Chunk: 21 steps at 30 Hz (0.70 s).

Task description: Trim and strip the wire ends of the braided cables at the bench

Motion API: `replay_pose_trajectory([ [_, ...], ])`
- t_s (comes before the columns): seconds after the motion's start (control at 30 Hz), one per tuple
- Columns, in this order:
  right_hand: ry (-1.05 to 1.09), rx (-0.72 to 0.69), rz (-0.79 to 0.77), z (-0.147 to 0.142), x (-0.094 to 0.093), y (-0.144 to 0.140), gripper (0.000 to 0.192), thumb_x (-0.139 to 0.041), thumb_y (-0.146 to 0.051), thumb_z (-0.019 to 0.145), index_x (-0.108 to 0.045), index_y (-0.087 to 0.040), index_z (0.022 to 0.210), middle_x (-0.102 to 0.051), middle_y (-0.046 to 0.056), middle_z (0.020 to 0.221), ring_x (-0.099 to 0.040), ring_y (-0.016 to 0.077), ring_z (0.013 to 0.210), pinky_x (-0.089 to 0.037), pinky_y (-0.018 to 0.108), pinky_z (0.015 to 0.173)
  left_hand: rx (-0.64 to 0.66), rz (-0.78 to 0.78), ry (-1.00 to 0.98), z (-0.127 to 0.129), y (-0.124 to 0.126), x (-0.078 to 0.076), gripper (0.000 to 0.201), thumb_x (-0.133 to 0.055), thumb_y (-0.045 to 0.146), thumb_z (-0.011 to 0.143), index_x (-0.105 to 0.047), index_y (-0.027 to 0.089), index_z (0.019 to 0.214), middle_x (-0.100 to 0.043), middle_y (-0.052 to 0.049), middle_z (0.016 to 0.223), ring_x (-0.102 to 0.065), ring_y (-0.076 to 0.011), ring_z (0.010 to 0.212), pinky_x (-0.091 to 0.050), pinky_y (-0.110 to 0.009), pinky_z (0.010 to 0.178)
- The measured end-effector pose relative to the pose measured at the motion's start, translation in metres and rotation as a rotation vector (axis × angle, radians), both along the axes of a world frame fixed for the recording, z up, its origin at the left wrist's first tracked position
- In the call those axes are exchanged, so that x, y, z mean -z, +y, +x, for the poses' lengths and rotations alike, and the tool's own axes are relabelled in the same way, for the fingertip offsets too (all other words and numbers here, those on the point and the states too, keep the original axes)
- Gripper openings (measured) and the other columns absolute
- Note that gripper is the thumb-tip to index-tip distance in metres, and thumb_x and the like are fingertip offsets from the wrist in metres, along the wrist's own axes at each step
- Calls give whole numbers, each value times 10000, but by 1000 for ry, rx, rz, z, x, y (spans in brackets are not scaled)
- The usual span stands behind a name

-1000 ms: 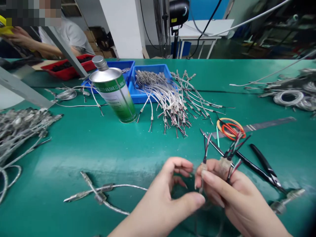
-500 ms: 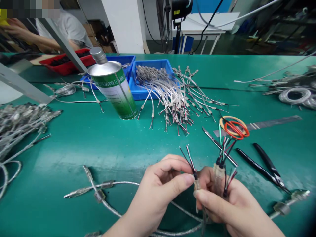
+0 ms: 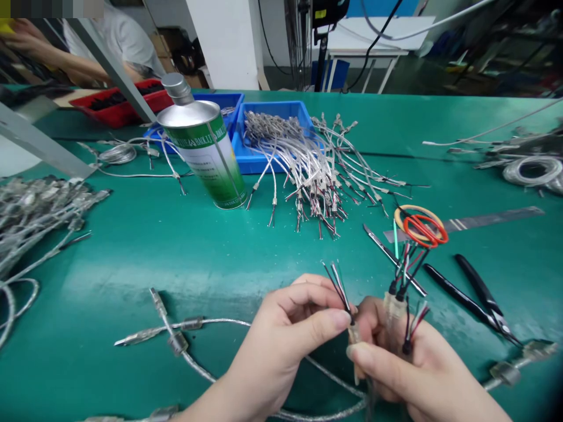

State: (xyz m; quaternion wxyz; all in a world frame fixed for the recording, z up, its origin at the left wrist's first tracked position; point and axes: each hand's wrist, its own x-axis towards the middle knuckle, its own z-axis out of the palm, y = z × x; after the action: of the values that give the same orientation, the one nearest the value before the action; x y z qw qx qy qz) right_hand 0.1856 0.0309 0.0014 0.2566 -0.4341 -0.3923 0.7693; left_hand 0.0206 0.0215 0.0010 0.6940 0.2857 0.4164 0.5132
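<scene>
My left hand (image 3: pixel 292 334) pinches the black collar of a cable end (image 3: pixel 353 329) between thumb and forefinger; thin black, white and red wires fan upward from it. My right hand (image 3: pixel 409 366) grips the same cable just below, by its clear moulded sleeve. Held in the right fingers too are several more cable ends (image 3: pixel 394 305), their bare coloured wires pointing up and one lower bunch leaning right. Below the hands, clear-jacketed cables (image 3: pixel 325 415) run down and across the green table (image 3: pixel 185 252). Their lower parts are partly hidden by my hands.
A green-and-white metal can (image 3: pixel 206 155) stands before a blue bin (image 3: pixel 275 108) heaped with cables. To the right lie orange-handled scissors (image 3: pixel 426 230), tweezers (image 3: pixel 396 261), black-handled cutters (image 3: pixel 472 299) and a steel ruler (image 3: pixel 497 221). More cables (image 3: pixel 39 217) pile at left. A person sits behind a red tray (image 3: pixel 114 114).
The view has shifted slightly, so the table items appear a little displaced. Both hands keep their hold on the cable ends, almost unmoved.
</scene>
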Motion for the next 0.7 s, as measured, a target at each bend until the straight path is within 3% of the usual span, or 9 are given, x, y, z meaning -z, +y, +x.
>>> replay_pose_trajectory([
  [0.13, -22, -12, 62, 1, 3, 1, 342, -750, -416, 763, -505, -177, 758, -368, -78, 563, -237, 46, 472, -193, 180, 415, 26, -14, -18, 0, -1, 0, 25, -712, 196, 747, -713, 184, 725, -591, -14, 889, -534, -140, 887, -372, -251, 829],
  [0.43, 66, -73, -106, 0, 3, 1, 371, -722, -461, 776, -481, -179, 791, -505, -45, 589, -260, 27, 441, -179, 173, 414, 7, -27, -43, 1, 0, -1, 91, -714, 188, 747, -675, 188, 665, -567, 11, 803, -517, -122, 806, -365, -240, 763],
  [0.7, 121, -78, -136, -1, 3, -1, 345, -697, -453, 808, -492, -177, 831, -543, -38, 601, -252, 18, 430, -166, 170, 413, 14, -29, -43, 1, 0, -3, 93, -721, 187, 736, -675, 176, 656, -561, 5, 791, -518, -130, 799, -370, -249, 759],
])
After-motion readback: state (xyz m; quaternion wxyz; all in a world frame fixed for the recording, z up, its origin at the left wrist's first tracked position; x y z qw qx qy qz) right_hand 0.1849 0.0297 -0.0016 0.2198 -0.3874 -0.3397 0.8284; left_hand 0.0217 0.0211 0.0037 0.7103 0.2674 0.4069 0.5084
